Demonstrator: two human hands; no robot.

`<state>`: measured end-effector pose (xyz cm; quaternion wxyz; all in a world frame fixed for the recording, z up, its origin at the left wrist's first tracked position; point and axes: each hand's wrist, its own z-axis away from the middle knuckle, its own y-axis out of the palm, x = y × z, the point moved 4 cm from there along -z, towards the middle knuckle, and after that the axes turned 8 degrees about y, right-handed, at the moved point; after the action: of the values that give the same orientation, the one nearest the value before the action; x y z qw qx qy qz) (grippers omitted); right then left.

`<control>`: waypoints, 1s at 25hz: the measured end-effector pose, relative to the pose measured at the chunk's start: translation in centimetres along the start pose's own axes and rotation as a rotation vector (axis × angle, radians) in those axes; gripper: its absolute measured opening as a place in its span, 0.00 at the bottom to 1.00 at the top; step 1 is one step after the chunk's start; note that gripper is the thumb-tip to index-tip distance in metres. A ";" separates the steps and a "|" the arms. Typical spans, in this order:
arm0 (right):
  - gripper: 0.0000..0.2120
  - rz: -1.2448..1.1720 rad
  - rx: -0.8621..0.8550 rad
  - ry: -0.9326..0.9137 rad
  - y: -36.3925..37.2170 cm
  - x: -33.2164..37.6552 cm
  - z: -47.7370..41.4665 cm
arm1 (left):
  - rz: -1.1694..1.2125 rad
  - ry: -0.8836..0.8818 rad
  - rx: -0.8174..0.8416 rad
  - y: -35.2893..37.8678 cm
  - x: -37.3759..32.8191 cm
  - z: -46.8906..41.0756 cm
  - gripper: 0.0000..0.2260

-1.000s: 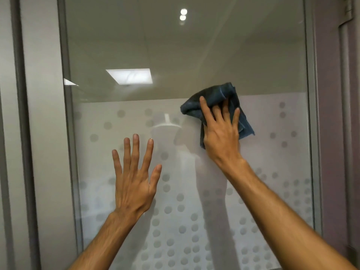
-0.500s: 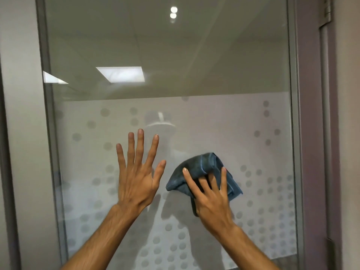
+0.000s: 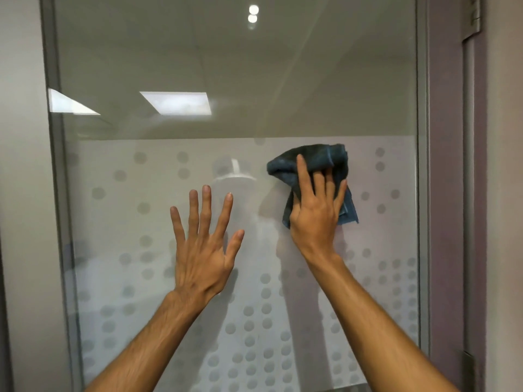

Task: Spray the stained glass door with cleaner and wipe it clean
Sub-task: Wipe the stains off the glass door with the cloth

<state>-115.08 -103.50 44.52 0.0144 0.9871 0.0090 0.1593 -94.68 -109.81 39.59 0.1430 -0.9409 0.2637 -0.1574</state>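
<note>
The glass door (image 3: 283,80) fills the view, clear in its upper part and frosted with grey dots below. My right hand (image 3: 315,215) presses a crumpled dark blue cloth (image 3: 314,159) against the frosted band, right of centre near its top edge. My left hand (image 3: 202,250) is flat against the glass with fingers spread, lower and to the left of the cloth, holding nothing. No spray bottle is in view.
A grey metal frame (image 3: 423,193) borders the glass on the right, with a purple-grey door jamb (image 3: 447,222) and a hinge (image 3: 474,18) beyond it. A grey frame and wall panel (image 3: 25,193) stand on the left. Ceiling lights reflect in the upper glass.
My right hand has swept the cloth up and to the right from the lower middle of the frosted area. My left hand has stayed flat on the glass.
</note>
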 end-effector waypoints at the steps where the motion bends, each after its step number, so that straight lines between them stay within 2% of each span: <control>1: 0.32 -0.008 -0.019 0.032 -0.1 -0.6 1.4 | -0.005 -0.003 0.004 0.2 -0.2 0.1 0.31; 4: 0.34 0.039 0.028 0.002 -0.8 -3.1 9.0 | 0.003 -0.004 -0.008 0.5 -0.7 0.8 0.31; 8: 0.40 0.128 0.257 -0.314 -1.7 -8.1 20.4 | 0.007 0.001 -0.016 0.9 -1.7 2.2 0.30; 11: 0.35 0.101 0.305 -0.529 -2.5 -10.5 19.4 | 0.005 -0.002 -0.005 1.2 -2.2 2.7 0.30; 13: 0.32 0.063 0.299 -0.559 -2.6 -10.6 15.6 | 0.002 -0.023 0.004 1.2 -2.9 2.7 0.30; 18: 0.31 -0.054 0.177 -0.325 -2.2 -8.3 1.8 | 0.003 -0.023 0.008 1.4 -3.9 2.3 0.30; 20: 0.30 -0.085 0.106 -0.196 -1.8 -7.7 -1.1 | 0.002 -0.024 0.008 1.5 -4.0 2.3 0.30; 23: 0.31 -0.117 -0.042 0.008 -1.1 -6.6 0.2 | 0.000 -0.021 0.008 1.6 -3.7 2.5 0.30; 25: 0.31 -0.160 -0.060 0.061 -0.8 -5.6 3.6 | -0.022 -0.041 0.016 1.6 -3.1 3.1 0.30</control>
<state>-119.31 -102.94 39.30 0.0562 0.9771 0.0833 0.1876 -96.72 -108.86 35.52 0.1543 -0.9456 0.2489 -0.1419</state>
